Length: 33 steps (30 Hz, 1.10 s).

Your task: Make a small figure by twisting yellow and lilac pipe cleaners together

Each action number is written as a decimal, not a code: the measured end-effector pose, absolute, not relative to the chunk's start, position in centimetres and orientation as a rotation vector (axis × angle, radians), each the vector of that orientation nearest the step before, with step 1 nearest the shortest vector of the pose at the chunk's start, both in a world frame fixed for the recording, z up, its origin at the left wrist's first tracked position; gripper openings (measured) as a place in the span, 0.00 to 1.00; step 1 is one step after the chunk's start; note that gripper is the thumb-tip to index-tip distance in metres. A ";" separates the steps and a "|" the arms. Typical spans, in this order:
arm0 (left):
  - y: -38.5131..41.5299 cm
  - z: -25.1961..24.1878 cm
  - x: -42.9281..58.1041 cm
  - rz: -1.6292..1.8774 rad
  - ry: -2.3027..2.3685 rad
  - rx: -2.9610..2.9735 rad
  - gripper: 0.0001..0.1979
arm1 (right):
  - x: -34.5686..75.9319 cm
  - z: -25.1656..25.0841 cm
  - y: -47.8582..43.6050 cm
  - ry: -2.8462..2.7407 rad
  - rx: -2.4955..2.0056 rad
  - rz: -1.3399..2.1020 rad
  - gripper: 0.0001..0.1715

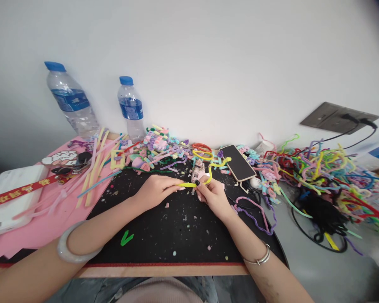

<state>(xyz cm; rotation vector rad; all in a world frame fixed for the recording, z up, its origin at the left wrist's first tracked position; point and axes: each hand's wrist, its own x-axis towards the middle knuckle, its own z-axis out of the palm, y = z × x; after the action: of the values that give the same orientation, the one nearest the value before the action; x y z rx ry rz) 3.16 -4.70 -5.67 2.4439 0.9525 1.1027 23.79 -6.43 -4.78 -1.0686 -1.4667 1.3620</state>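
A yellow pipe cleaner (210,171) runs between my two hands over the black mat (164,248). My left hand (156,190) pinches its left end, fingers pressed together. Farther along, my right hand (213,194) grips it between thumb and fingers; from there it bends upward and away toward the phone (238,162). Just behind my right hand lies a small pinkish item (199,170), partly covered, its kind unclear. A bent green pipe-cleaner piece (126,238) rests on the mat to the left, near the front edge.
Finished-looking fuzzy pieces (158,145) heap along the wall. Two water bottles (131,109) stand at the back left. Pink sheets (63,214) carry a white box (14,185) and loose strips. At right are tangled pipe cleaners (322,168), a black cable bundle (324,214) and a wall socket (339,118).
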 end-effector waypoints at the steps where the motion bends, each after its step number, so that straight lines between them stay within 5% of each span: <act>1: -4.6 -5.7 3.1 1.104 0.950 2.454 0.11 | 23.8 -4.8 -6.4 -1.469 -1.069 1.365 0.17; 33: -5.1 -5.0 3.3 1.131 0.988 2.319 0.07 | 23.9 -4.7 -6.3 -1.397 -1.112 1.416 0.15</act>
<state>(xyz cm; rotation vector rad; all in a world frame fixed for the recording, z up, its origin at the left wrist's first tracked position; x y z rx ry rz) 3.25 -5.10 -4.99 2.3195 0.9885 1.1306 23.93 -6.31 -4.70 -1.1117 -1.3975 1.4155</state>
